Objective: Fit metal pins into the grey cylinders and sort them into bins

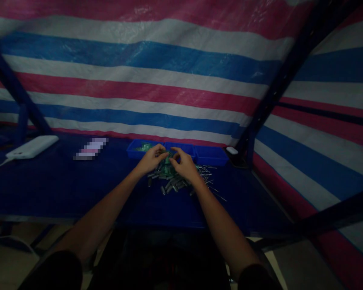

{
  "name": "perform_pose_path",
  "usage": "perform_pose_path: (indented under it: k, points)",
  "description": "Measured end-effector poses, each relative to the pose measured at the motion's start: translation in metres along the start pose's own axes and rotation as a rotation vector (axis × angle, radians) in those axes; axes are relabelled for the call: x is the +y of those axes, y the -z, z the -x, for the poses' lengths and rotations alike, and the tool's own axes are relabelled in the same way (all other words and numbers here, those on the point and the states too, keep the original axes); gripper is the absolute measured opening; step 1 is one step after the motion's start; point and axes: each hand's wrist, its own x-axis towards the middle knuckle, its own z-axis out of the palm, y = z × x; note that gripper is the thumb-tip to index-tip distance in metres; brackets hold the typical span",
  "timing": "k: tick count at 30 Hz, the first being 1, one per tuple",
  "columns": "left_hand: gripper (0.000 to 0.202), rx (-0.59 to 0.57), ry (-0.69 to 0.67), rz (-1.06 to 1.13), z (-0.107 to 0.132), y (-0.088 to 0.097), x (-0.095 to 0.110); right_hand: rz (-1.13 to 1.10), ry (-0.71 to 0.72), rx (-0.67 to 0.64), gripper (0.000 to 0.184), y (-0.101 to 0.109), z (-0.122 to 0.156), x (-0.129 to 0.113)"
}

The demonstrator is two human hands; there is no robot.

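Both my hands meet over a heap of small grey cylindrical parts with thin wire legs [172,183] on a dark blue table [78,189]. My left hand [153,158] and my right hand [183,163] have their fingers pinched together around a small green piece [167,158] held between them. Just behind them stands a row of low blue trays [210,156]; the left tray holds green pieces [143,147].
A white power bank [33,146] with a cable lies at the table's far left, a small pink and white packet [90,149] beside it. A small white object [231,150] sits by the dark blue frame post. A striped tarpaulin [145,72] walls the back and right.
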Motion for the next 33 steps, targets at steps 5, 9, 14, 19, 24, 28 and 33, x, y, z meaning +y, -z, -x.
perform_pose_path:
  k: [5,9,14,19,24,28,33]
  points:
    - [0.018,0.008,-0.055,0.028,0.004,-0.006,0.008,-0.152,-0.184,0.026,0.017,0.012,-0.004,0.001]
    - [0.029,0.066,0.061,0.124,0.005,-0.007,0.012,-0.217,-0.163,0.181,0.014,0.019,-0.006,0.001]
    - [0.038,0.132,0.367,0.547,0.004,-0.008,0.008,-0.104,-0.002,0.104,0.009,0.012,-0.001,-0.002]
    - [0.046,0.217,0.241,0.481,0.003,-0.006,0.003,-0.137,-0.032,0.012,0.016,0.000,0.004,-0.007]
    - [0.012,0.173,-0.140,0.031,0.007,-0.008,0.006,-0.141,-0.220,0.197,0.036,-0.005,0.000,-0.013]
    - [0.021,0.116,-0.328,-0.259,0.013,-0.014,0.010,-0.145,-0.269,0.225,0.041,-0.005,-0.001,-0.011]
    - [0.025,0.164,-0.101,-0.173,0.012,-0.017,0.013,-0.037,-0.075,0.189,0.030,-0.004,0.002,-0.008]
